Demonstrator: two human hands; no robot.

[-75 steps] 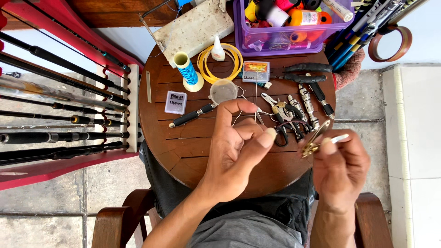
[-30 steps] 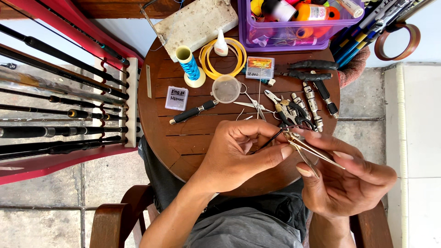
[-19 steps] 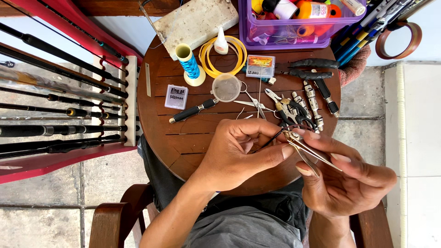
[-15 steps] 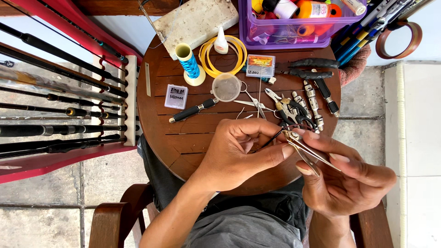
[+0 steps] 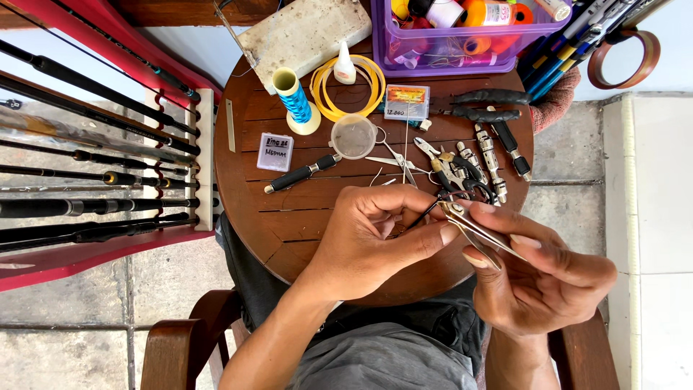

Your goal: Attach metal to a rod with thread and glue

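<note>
Pliers (image 5: pixel 476 232) — slim, pale metal, their two long handles slightly parted — lie gripped in the right hand (image 5: pixel 538 278), fingers curled around the handles and the nose pointing up and left toward the left hand (image 5: pixel 375 242). That left hand pinches a small dark wire-like piece (image 5: pixel 422 217) between thumb and forefinger, the other fingers bent loosely beneath, and the plier tips meet the piece right at the pinch. Both hands hover just above the near edge of the round wooden table (image 5: pixel 289 231), over the person's lap. Judging by this, the work sits mid-way: the little piece is picked up and caught in the tool, yet what shape it has reached is too small to tell, and nothing finished shows lying apart from the rest. The piece itself looks thin, dark and slightly curved, mostly hidden by the fingertips. Farther back on the table rest scissors (image 5: pixel 393 162), a black-handled tool (image 5: pixel 299 175), a clear round cup (image 5: pixel 353 136), a spool of blue thread (image 5: pixel 294 101), a yellow coil of line (image 5: pixel 346 87) with a small glue bottle (image 5: pixel 344 65) in it, and a cluster of metal fittings (image 5: pixel 484 155) — all untouched. A purple basket (image 5: pixel 447 61) of spools stands at the far rim, and a red rack of fishing rods (image 5: pixel 101 166) runs along the left.
</note>
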